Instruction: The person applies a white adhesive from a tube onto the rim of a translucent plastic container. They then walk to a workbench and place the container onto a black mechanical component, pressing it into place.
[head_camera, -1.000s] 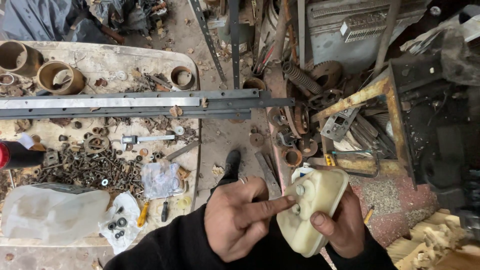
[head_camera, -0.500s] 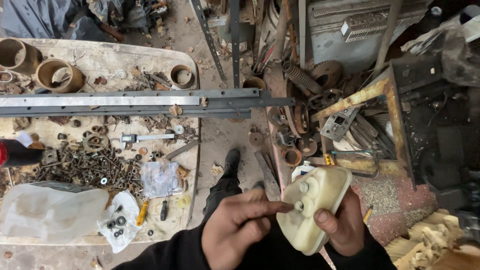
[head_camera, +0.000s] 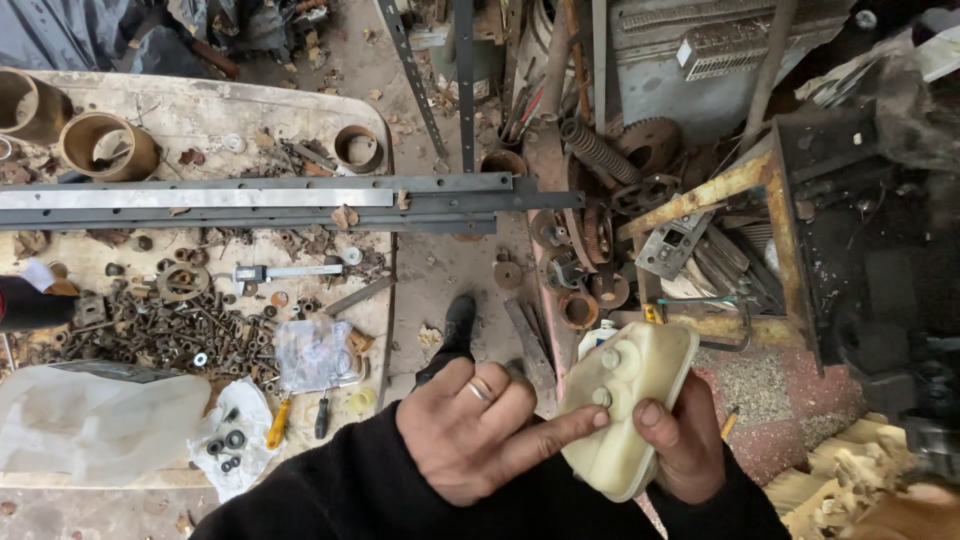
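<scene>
My right hand grips a cream plastic container with two small round knobs on its face, thumb across its right side. My left hand, with a ring on one finger, points its index fingertip at the lower knob and touches it; the other fingers are curled. Both hands are low in the view, right of the workbench. My black sleeves run off the bottom edge. My shoe shows on the dirt floor above my left hand.
A worn workbench at the left carries long steel bars, a heap of rusty nuts and bolts, a caliper, brass bushings, plastic bags and screwdrivers. Rusty gears, springs and a metal frame crowd the right.
My left index finger has shifted slightly along the container's face to the lower knob. The container and my right hand stay almost still.
</scene>
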